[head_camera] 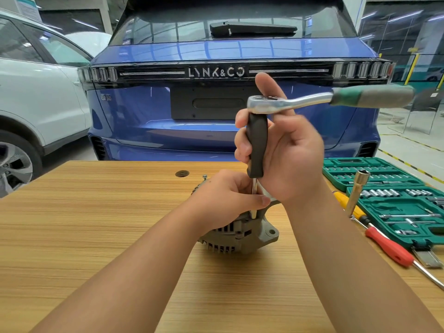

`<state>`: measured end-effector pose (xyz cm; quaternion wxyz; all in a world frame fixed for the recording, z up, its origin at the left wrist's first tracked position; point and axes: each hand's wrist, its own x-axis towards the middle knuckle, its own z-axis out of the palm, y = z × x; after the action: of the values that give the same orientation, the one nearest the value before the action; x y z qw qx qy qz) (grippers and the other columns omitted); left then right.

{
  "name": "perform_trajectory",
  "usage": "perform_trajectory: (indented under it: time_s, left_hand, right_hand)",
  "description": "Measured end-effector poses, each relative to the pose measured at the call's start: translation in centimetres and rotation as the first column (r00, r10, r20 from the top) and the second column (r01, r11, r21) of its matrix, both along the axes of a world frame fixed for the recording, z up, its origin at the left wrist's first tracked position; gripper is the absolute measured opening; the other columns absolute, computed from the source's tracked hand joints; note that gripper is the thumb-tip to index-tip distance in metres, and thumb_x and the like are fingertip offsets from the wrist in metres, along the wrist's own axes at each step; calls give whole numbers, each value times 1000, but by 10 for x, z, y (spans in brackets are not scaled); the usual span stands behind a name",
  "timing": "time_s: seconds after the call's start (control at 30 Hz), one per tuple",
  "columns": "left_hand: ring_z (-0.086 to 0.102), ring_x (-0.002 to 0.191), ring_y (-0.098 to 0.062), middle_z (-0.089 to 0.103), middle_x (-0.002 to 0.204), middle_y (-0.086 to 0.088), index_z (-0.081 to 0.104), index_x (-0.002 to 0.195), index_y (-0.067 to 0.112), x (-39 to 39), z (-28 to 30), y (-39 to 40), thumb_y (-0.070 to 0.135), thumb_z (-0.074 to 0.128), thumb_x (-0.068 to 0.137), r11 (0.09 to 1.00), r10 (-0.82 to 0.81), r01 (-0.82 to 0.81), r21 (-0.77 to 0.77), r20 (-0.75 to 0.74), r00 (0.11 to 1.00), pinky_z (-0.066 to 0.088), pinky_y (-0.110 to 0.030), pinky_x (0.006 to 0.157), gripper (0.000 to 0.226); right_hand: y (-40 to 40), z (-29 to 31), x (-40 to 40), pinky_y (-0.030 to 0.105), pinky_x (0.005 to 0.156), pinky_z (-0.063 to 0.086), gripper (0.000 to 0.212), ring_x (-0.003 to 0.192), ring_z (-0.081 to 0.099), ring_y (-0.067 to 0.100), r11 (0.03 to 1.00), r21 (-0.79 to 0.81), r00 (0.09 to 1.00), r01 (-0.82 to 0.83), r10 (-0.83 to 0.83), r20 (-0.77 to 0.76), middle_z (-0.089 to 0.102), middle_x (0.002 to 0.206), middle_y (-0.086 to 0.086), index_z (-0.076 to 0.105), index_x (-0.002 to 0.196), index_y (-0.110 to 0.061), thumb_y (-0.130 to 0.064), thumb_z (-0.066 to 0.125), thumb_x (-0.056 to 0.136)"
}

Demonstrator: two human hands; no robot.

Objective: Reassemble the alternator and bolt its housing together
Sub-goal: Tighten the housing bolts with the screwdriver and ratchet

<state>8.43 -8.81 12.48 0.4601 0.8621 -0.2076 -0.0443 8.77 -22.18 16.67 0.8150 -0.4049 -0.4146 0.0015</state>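
Grey cast-metal alternator [242, 233] with finned housing and a mounting ear, sitting on the light wood-grain table [96, 224] near its middle

Left hand [227, 197] resting on top of alternator, thumb and fingers pinched round the thin steel shaft [254, 198] just above the housing

Right hand [286, 150] wrapped round the black driver handle [257, 145] standing upright over that shaft, index finger straight up behind the chrome ratchet [288, 103] with green-and-grey grip, seated on handle top and pointing right, blurred

Beside right forearm: open green socket-set case [384, 188], red-handled screwdriver [389, 246], yellow-handled screwdriver [346, 200], long silver socket [358, 191] tilted upright

Beyond table: blue car tailgate [216, 116], white car [36, 92] at left
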Motion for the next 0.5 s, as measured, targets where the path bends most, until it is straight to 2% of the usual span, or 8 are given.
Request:
perform_trajectory:
  time_s: [0.07,0.17,0.23,0.3,0.33,0.4,0.43,0.5]
  left_hand:
    - [72,89,-28,76,85,-2,74,85,31,2,0,0,40,76,87,1000,3,-3,15,7,1000,56,-56,93,9]
    - [71,83,-21,75,80,2,73,84,33,2,0,0,39,76,90,999,5,-5,33,8,1000,57,-51,88,8]
    - [71,81,-20,75,80,2,73,84,35,2,0,-1,42,76,87,999,1,-1,41,6,1000,58,-52,88,8]
    - [72,82,-28,75,84,-5,74,85,31,0,1,-2,48,75,78,1000,-4,4,16,-5,1000,57,-58,90,18]
    - [72,84,-32,76,88,-9,75,87,28,0,2,-2,50,74,74,1000,-6,6,5,-15,1000,57,-62,92,26]
    - [72,94,-38,76,93,-11,76,95,23,0,3,-3,52,73,71,1000,-20,20,6,-29,999,56,-64,93,38]
    - [71,96,-39,76,95,-12,77,96,23,-1,3,-3,52,72,71,1000,-23,23,8,-31,999,55,-64,93,39]
    - [71,89,-37,74,95,-15,76,95,21,-1,3,-2,50,73,74,1000,-15,15,-6,-26,1000,55,-64,94,37]
  right_hand:
    - [-5,0,1,33,61,37,47,65,48,24,994,35,992,-105,107,-64,63,92,13,66,126,-22,-36,33,94]
    - [-9,-1,3,33,63,35,71,66,49,23,987,3,979,-163,162,-123,62,91,10,67,125,-22,-66,20,96]
    - [-9,3,3,31,61,37,68,64,51,19,989,-2,979,-149,148,-143,62,87,7,63,126,-20,-72,35,92]
    - [-5,7,0,28,57,35,61,56,49,14,1000,-4,987,-9,9,-160,59,76,0,61,119,-17,-62,68,78]
    - [-3,7,0,28,55,32,50,52,46,12,990,-35,978,136,-139,-156,55,70,-3,63,108,-18,-52,78,75]
    - [-1,9,-2,28,53,28,20,48,38,11,912,-111,906,395,-406,-121,47,64,-7,67,84,-22,-38,79,82]
    - [-1,10,-2,27,52,28,15,48,37,10,890,-132,882,438,-453,-132,45,63,-7,67,80,-23,-33,76,85]
    - [-6,11,-3,27,57,29,14,50,39,9,935,-137,916,327,-349,-197,47,63,-8,66,96,-16,-26,69,87]
